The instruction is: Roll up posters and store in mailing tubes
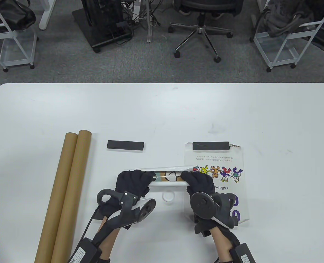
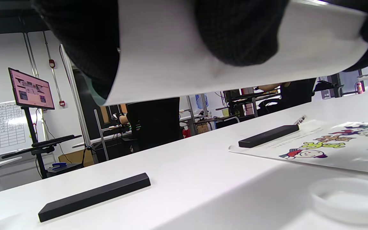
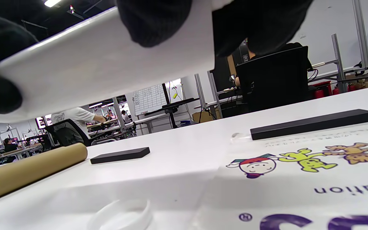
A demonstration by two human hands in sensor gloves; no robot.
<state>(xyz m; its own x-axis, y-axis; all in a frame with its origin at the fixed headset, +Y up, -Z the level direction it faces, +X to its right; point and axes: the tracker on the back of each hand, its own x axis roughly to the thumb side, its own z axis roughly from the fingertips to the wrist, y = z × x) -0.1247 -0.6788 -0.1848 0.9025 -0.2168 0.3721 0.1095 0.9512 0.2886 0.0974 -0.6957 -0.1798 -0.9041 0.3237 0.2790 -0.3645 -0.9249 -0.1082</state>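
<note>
Both hands hold a rolled poster (image 1: 168, 176) a little above the table. My left hand (image 1: 133, 182) grips its left end and my right hand (image 1: 199, 183) grips its right end. The roll shows white from below in the left wrist view (image 2: 171, 57) and the right wrist view (image 3: 107, 67). Two brown mailing tubes (image 1: 62, 197) lie side by side at the left. A second poster (image 1: 219, 175) with cartoon figures lies flat at the right, its far edge under a black bar (image 1: 211, 146).
Another black bar (image 1: 125, 145) lies loose on the table left of centre. A white tube cap (image 1: 168, 196) sits on the table just below the roll, between my hands. Chairs and carts stand beyond the table's far edge.
</note>
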